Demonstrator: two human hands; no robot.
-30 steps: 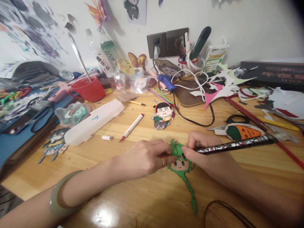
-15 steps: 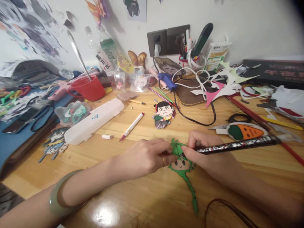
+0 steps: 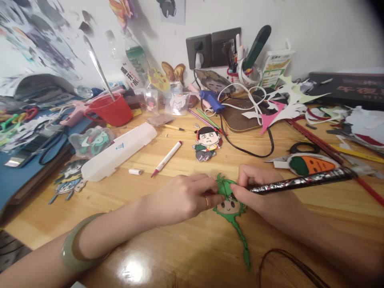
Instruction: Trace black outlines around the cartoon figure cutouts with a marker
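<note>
Your left hand [image 3: 187,200] rests with its fingers bent and drawn close together, tips on the green-haired cutout [image 3: 228,208]; whether they pinch its edge, you cannot tell. Your right hand [image 3: 265,205] pinches the black patterned stick [image 3: 303,181] between thumb and bent forefinger, over the cutout's other side. That cutout lies on the wooden table [image 3: 168,252] between your hands, its smiling face partly uncovered and its long green tail pointing toward you. Beyond your left arm, the red mug [image 3: 112,113] holds a long metal-handled utensil [image 3: 97,66], leaning up out of it; what else is inside is hidden. Nearer you lies the long translucent case [image 3: 120,154], its contents not clear. Clear packets hold small figures: a pink one [image 3: 150,105], a white one [image 3: 177,105] and a teal one [image 3: 95,141]. At the wall, the pen holder [image 3: 249,77] is crowded with brushes [image 3: 228,54] and pens [image 3: 239,50].
</note>
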